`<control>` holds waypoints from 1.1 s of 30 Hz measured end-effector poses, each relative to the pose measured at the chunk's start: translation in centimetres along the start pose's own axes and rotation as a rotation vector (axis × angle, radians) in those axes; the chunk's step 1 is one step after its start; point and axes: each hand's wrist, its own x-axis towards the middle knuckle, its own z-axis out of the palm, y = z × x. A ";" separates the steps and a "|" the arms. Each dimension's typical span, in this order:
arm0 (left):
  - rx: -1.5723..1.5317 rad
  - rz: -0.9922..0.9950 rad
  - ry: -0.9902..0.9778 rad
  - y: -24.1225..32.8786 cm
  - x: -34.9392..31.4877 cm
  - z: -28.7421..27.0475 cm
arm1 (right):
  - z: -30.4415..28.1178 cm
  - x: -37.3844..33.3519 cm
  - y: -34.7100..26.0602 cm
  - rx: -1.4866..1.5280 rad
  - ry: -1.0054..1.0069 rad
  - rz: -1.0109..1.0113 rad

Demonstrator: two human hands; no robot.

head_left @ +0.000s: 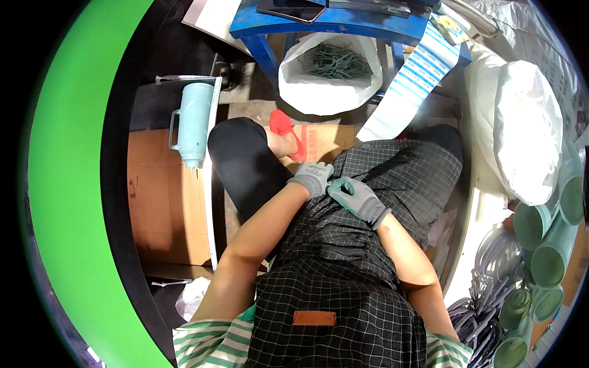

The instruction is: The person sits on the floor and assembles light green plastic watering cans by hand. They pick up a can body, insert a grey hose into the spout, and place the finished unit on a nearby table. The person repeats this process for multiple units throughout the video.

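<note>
Both hands wear grey knitted gloves, with green coating showing on the right one, and meet over my lap on a black checked apron (337, 264). My left hand (313, 178) is closed, its fingers curled and bent toward the right hand. Just beside it, my right hand (359, 199) is closed too, thumb and forefinger brought together in a pinch. Whatever sits between the fingertips is too small or hidden to make out. Beyond the hands, a white sack (331, 98) stands open with thin dark-green strips (340, 61) inside.
A blue bench (251, 24) at the back carries a phone (291, 9); a blue-and-white label strip (408, 86) hangs from it. Left, a pale-blue handled flask casing (196, 119) lies by a cardboard box (159, 196). Right are a white bag (527, 129), green cylinders (549, 264) and grey cables (485, 313).
</note>
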 end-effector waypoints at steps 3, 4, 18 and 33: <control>0.005 0.005 0.005 0.2 0.3 0.2 | 0.0 0.2 0.6 0.132 0.004 0.056; 0.002 0.000 -0.001 0.3 0.3 0.2 | 0.1 0.2 0.6 0.125 0.011 0.055; 0.001 -0.003 0.008 -1.4 1.2 2.3 | 0.1 0.3 0.9 0.141 0.017 0.055; 0.006 0.004 0.011 -1.3 1.3 2.4 | -0.4 0.2 -0.2 0.138 -0.004 0.087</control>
